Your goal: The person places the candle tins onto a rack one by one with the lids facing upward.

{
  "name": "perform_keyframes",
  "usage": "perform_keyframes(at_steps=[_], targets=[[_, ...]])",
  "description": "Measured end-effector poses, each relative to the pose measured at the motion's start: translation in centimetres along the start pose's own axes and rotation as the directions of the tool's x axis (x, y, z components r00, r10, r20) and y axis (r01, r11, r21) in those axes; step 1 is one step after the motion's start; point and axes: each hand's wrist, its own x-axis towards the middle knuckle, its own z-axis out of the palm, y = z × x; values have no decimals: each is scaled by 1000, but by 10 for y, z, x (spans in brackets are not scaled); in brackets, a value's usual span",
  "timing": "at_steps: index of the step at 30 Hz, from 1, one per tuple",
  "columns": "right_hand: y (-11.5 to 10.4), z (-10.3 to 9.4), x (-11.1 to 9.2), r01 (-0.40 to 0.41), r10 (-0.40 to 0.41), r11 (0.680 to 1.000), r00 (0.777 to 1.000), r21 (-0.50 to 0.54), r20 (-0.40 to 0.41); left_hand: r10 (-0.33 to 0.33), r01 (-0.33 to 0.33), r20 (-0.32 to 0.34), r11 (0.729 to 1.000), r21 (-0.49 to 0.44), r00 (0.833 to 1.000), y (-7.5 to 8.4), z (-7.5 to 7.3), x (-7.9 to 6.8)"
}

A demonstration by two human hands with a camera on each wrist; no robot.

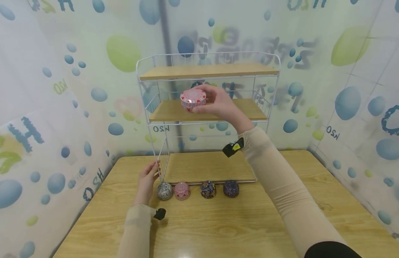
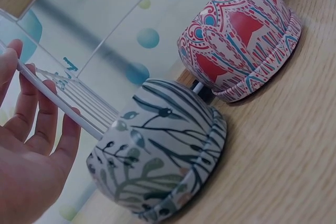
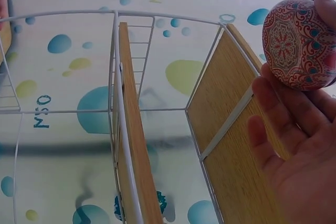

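My right hand (image 1: 218,103) holds a round pink tin (image 1: 193,97) with red hearts by its edge, in front of the shelf rack's middle board (image 1: 244,111). In the right wrist view, the fingers and thumb pinch the tin (image 3: 294,45); its lace-like pattern faces the camera. Lower down, my left hand (image 1: 148,178) grips the rack's white front-left post (image 2: 63,103) between thumb and fingers. Right beside that hand stands a tin with green-grey leaves (image 2: 157,150). Next to it is a red-and-white patterned tin (image 2: 241,38).
Along the rack's front edge stand a navy floral tin (image 1: 208,190) and a dark purple tin (image 1: 231,189). The rack has a top board (image 1: 209,71) and a bottom board (image 1: 209,166), with white wire rails. Patterned walls enclose the wooden table (image 1: 218,229).
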Motion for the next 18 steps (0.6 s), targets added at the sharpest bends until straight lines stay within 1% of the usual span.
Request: perform_keyframes(at_steps=[6, 11, 13, 18], targets=[[-7, 0, 6, -4, 4, 1000, 1000, 0, -5, -6, 6, 4, 1000, -17, 1000, 0, -2, 1], [-16, -1, 11, -15, 14, 1000, 1000, -8, -12, 15, -14, 11, 1000, -8, 1000, -1, -2, 4], [-18, -1, 12, -25, 25, 1000, 1000, 3, -13, 19, -18, 16, 1000, -8, 1000, -2, -2, 4], [-20, -1, 15, 1, -1, 1000, 1000, 18, -6, 17, -17, 23, 1000, -6, 1000, -2, -3, 2]])
